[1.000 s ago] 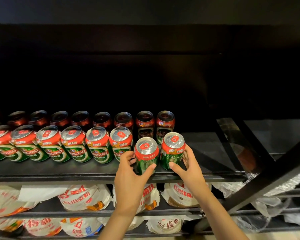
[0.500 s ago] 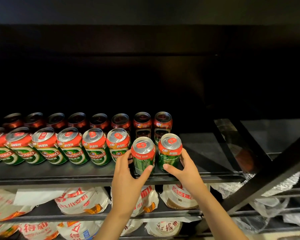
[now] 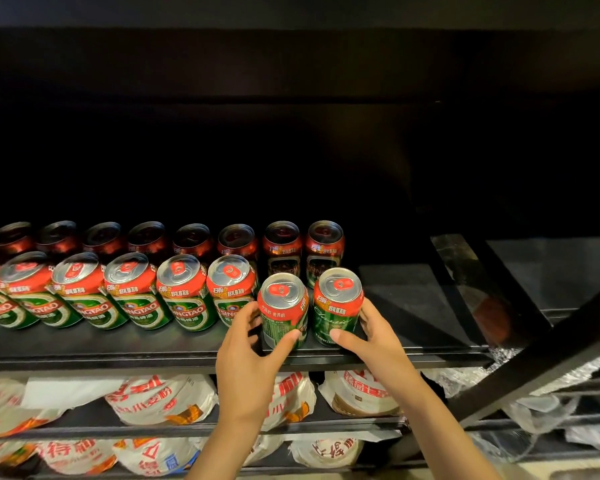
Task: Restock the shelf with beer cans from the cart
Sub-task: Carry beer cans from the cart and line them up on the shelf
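Left hand (image 3: 246, 348) gripping a green-and-red beer can (image 3: 284, 310) at lower centre of the frame, right hand (image 3: 371, 336) gripping its neighbour can (image 3: 336, 304), both cans standing on the dark shelf (image 3: 118, 344), ending the front row of cans (image 3: 132, 292).

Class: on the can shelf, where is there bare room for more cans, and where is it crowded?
Bare shelf lies right of the can in the right hand, up to the black strut. Left of the left hand, both can rows stand packed.
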Demonstrator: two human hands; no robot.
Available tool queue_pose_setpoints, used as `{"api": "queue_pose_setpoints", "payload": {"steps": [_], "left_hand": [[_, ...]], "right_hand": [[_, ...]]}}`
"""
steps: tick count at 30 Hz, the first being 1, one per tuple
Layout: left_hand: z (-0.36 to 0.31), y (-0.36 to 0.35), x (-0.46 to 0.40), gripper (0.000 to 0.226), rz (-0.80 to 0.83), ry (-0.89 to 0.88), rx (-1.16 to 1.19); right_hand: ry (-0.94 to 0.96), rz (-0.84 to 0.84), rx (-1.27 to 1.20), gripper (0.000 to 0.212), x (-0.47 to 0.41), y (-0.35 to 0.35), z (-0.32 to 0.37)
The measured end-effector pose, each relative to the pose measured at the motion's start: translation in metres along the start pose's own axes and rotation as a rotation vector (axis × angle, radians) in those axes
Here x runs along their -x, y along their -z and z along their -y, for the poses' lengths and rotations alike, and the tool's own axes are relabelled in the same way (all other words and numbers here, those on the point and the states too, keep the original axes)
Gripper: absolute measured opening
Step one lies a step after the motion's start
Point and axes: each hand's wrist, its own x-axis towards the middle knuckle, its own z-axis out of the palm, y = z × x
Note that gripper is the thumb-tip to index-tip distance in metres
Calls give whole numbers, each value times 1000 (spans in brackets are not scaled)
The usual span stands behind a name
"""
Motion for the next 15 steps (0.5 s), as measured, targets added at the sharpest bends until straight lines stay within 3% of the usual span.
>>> {"api": "queue_pose_setpoints", "payload": {"steps": [8, 15], "left_hand": [[3, 1, -3, 70, 27, -39, -25], [-3, -5, 1, 70, -18, -17, -67]], "right_hand": [[14, -103, 23, 64, -2, -12, 0], [-23, 2, 17, 57, -2, 0, -1]]}}
